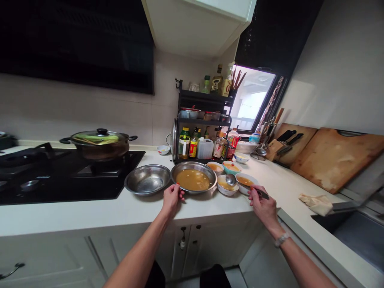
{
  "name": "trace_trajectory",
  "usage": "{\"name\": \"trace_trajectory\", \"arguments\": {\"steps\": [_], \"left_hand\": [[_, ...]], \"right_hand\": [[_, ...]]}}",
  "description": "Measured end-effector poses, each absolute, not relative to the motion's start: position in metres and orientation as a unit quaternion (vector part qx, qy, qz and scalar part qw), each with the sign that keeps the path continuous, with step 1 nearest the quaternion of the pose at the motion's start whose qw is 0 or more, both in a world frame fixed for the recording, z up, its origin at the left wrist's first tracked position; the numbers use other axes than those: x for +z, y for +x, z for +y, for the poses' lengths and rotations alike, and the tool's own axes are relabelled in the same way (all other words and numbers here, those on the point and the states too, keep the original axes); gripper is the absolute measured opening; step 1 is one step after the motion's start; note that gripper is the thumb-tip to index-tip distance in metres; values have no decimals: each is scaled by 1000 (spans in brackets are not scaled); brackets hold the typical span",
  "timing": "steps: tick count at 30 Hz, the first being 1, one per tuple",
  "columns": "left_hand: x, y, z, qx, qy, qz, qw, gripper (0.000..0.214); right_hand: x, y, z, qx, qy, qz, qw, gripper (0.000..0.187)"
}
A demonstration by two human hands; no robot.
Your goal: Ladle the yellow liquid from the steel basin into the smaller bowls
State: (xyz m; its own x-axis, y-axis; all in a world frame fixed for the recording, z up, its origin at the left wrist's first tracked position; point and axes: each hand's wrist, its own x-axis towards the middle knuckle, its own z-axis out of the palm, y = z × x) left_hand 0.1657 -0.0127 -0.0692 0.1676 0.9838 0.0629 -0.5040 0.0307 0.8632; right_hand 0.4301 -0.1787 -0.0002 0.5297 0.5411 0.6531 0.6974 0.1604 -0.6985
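Note:
My left hand [173, 198] is closed on the near-left rim of a stainless steel basin [212, 185] of brownish soup with pale bits in it. In my right hand [264, 205] is the dark handle of a metal ladle [231, 179]. The ladle's head hangs over a white bowl [228, 193] of yellowish soup; whether it touches the bowl I cannot tell. Behind and beside that bowl stand several more bowls of soup, among them a white bowl [253, 179] and a greenish bowl [239, 169]. A second steel basin [147, 181] sits left of the soup, with no food visible inside.
A lidded pot [102, 146] stands on the black cooktop [60, 188] at left. Behind the basins is a black rack [204, 121] with bottles. Toward the right are a knife block [274, 150], cutting boards [333, 158], a cloth [316, 204] and a sink [357, 236].

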Motion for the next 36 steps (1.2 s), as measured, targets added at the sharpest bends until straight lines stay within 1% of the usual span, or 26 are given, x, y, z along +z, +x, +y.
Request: {"name": "trace_trajectory", "arguments": {"steps": [3, 5, 11, 14, 18, 25, 28, 36], "left_hand": [[-69, 166, -13, 570, 400, 303, 650, 36], [-69, 165, -13, 571, 402, 302, 649, 37], [-69, 166, -13, 573, 398, 300, 651, 37], [-70, 166, -12, 573, 401, 299, 649, 37], [-70, 166, -13, 572, 400, 299, 650, 37], [-70, 165, -14, 568, 399, 297, 656, 35], [-71, 164, -13, 568, 401, 294, 655, 36], [-70, 166, -13, 571, 401, 298, 652, 36]], "right_hand": [[-6, 431, -184, -43, -649, -490, 580, 39], [-8, 429, -184, -7, -645, -477, 597, 41], [-5, 431, -175, 83, -592, -337, 727, 43], [-2, 433, -174, 98, -566, -301, 761, 41], [1, 435, -177, 87, -569, -312, 756, 40], [6, 436, -183, 51, -606, -345, 715, 43], [7, 436, -184, 39, -608, -352, 710, 44], [3, 442, -182, 59, -575, -319, 751, 40]]}}
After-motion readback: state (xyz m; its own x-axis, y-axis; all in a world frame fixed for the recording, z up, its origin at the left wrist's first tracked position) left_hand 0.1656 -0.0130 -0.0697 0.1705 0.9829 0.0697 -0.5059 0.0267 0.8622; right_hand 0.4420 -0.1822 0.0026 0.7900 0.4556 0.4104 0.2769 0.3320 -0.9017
